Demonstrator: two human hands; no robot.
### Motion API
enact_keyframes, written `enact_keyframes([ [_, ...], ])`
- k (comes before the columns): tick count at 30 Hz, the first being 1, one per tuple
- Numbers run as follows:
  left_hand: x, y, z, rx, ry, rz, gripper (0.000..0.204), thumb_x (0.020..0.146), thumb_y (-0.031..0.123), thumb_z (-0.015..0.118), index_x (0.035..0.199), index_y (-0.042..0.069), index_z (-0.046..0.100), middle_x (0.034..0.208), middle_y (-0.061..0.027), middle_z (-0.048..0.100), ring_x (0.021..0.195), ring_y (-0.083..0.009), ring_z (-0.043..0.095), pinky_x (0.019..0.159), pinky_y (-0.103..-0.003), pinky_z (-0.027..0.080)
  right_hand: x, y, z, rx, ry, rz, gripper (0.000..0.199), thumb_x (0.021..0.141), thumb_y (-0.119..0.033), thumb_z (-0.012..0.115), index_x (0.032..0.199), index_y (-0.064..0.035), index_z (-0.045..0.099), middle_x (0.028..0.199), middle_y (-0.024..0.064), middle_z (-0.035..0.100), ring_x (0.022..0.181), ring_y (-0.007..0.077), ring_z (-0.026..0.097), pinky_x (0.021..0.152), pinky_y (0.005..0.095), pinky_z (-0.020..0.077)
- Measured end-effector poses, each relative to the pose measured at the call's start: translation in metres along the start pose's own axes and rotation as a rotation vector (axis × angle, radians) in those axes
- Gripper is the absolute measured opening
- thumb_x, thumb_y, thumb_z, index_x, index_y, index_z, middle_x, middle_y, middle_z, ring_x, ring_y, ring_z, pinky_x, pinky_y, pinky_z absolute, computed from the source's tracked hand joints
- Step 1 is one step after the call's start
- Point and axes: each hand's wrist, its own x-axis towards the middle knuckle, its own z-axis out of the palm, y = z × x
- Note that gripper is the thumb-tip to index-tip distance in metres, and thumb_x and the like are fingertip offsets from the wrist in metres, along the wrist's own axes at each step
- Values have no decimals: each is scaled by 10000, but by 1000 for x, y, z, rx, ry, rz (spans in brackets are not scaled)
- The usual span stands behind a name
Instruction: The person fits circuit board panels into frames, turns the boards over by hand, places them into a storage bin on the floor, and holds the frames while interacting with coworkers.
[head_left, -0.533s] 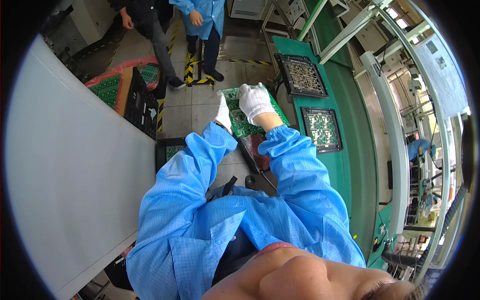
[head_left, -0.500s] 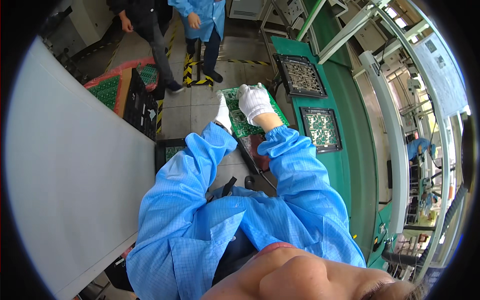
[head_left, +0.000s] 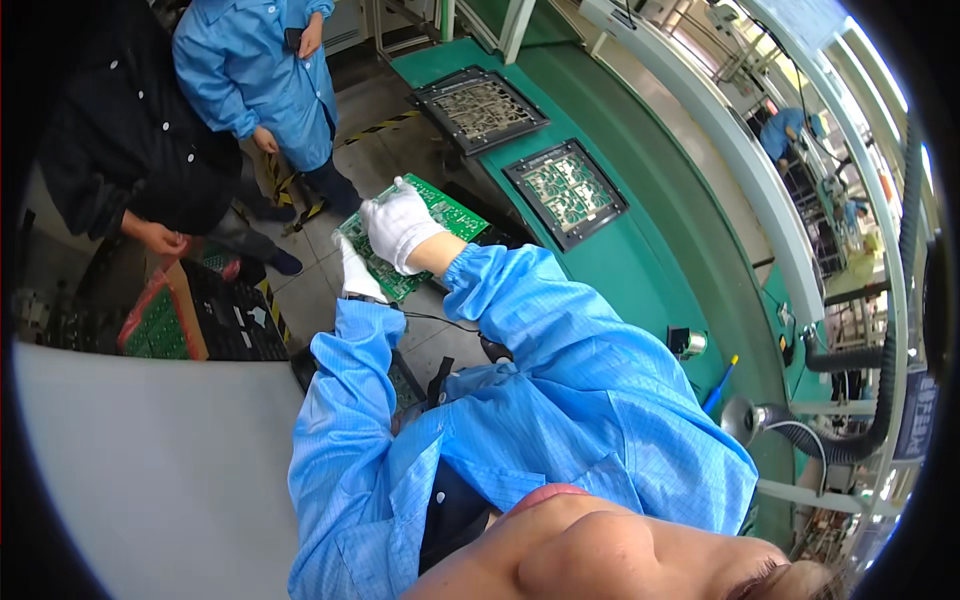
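Item: one green circuit board (head_left: 442, 206), is being held just left of the green surface (head_left: 650, 285), above the floor (head_left: 312, 283).
Left hand (head_left: 359, 272), white-gloved: is clamping the board's left edge.
Right hand (head_left: 400, 230), white-gloved: is lying over the upper face (whether it is gripping or only touching, one cannot tell).
Risks, as judged: slick glove cloth could be letting the edge slip, dropping the board; heavy pressing could be straining parts; a wide rightward swing could be striking the near black-framed fixture (head_left: 570, 240).
Surface: is also carrying a far black-framed fixture (head_left: 508, 134) and, nearer, a blue tool with a yellow tip (head_left: 722, 385).
Room: two people, one in a dark jacket (head_left: 130, 150), one in a blue coat (head_left: 265, 85), are standing far left; red-wrapped boards (head_left: 160, 330) are resting left.
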Motion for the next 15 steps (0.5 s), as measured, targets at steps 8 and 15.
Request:
enact_keyframes([
  [8, 9, -5, -1, -8, 16, -10, 916, 846, 833, 182, 1482, 196, 351, 1501, -130, 395, 1326, -386, 431, 1068, -570, 374, -12, 14, 5, 141, 149, -38, 129, 813, -161, 567, 899, -100, 641, 821, 115, 680, 901, 296, 669, 1058, 477, 359],
  [15, 31, -10, -23, 36, 9, 34, 855, 890, 782, 192, 1475, 185, 370, 1528, -99, 360, 1359, -356, 392, 1108, -531, 333, -15, 24, 29, 214, 334, -16, 79, 713, -154, 620, 781, -124, 645, 748, 72, 633, 817, 276, 657, 1043, 505, 379],
])
